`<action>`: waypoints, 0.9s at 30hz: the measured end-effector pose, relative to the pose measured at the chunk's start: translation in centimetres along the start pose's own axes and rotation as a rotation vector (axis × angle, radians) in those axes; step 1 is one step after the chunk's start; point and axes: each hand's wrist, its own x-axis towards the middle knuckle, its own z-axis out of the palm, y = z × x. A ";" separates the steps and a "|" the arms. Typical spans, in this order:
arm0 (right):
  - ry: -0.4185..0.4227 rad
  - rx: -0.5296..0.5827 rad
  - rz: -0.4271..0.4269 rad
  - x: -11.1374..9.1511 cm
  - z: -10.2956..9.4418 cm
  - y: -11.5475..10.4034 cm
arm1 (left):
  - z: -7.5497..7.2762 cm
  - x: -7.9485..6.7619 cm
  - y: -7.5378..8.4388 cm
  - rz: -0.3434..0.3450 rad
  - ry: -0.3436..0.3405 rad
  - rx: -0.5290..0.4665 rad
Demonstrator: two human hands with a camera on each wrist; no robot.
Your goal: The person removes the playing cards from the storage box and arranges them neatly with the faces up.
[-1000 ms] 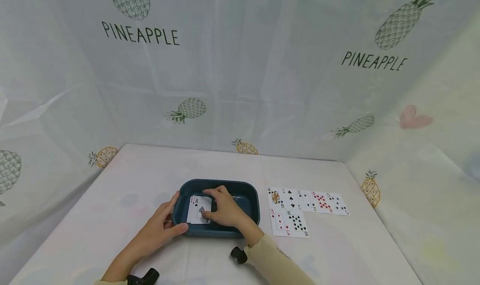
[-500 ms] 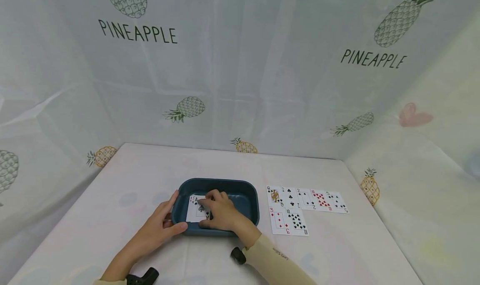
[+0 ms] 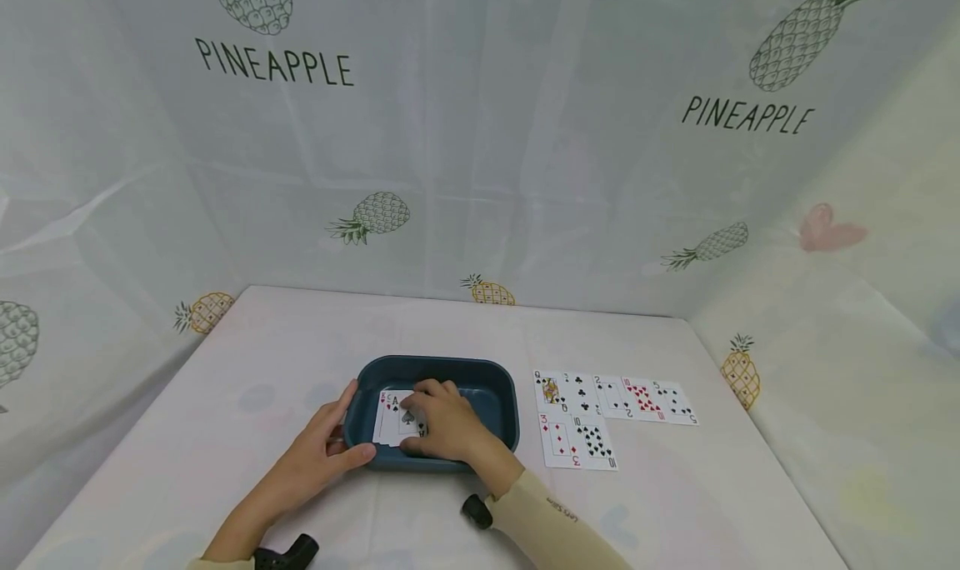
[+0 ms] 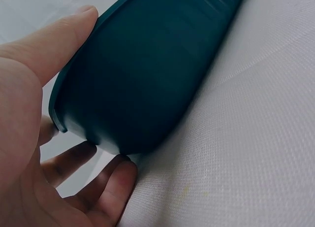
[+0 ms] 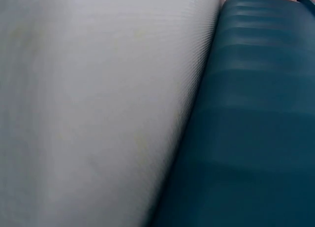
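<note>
Fingers of left hand [image 3: 318,453] curled round left end of blue tray [image 3: 489,403], thumb at near corner. Inside, at left: ace of spades [image 3: 406,425], right side hidden under bent fingers of right hand [image 3: 452,428]; pinching or just touching, cannot tell. Beneath ace, other cards [image 3: 382,424], red corner marks too small to read. Right of tray: seven face-up cards [image 3: 615,398].

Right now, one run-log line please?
left hand: holds tray | right hand: partly over ace of spades in tray | laid-out cards: right of tray, face-up
</note>
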 end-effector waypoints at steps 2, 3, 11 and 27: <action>0.005 0.001 0.005 0.0 0.0 0.0 | 0.0 0.0 0.0 -0.001 -0.001 -0.004; 0.007 0.002 0.007 0.0 -0.1 0.0 | 0.0 0.0 0.1 -0.002 -0.003 -0.008; 0.014 -0.002 0.038 0.0 0.2 0.2 | 0.0 -0.1 0.0 0.007 -0.007 -0.018; 0.054 0.019 0.086 0.0 0.1 0.1 | 0.0 -0.1 -0.1 0.007 0.006 0.004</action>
